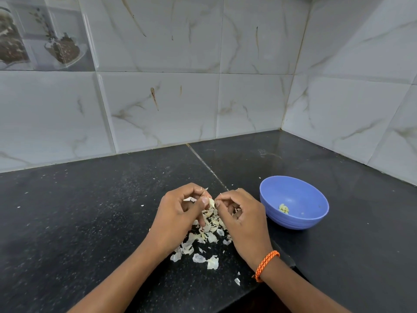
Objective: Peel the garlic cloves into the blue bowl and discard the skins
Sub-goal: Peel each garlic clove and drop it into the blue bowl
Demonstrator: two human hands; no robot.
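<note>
My left hand (180, 213) and my right hand (243, 218) meet above the black counter, fingers curled. Between their fingertips they pinch a small garlic clove (212, 202) with pale skin hanging from it. Under the hands lies a heap of papery garlic skins (203, 242). The blue bowl (316, 199) stands to the right of my right hand, close to it, and holds a few peeled cloves (283, 208) on its bottom.
The black stone counter (90, 222) runs into a tiled corner at the back right. Loose skin bits (237, 281) lie near the counter's front edge. An orange braided band (266, 264) circles my right wrist.
</note>
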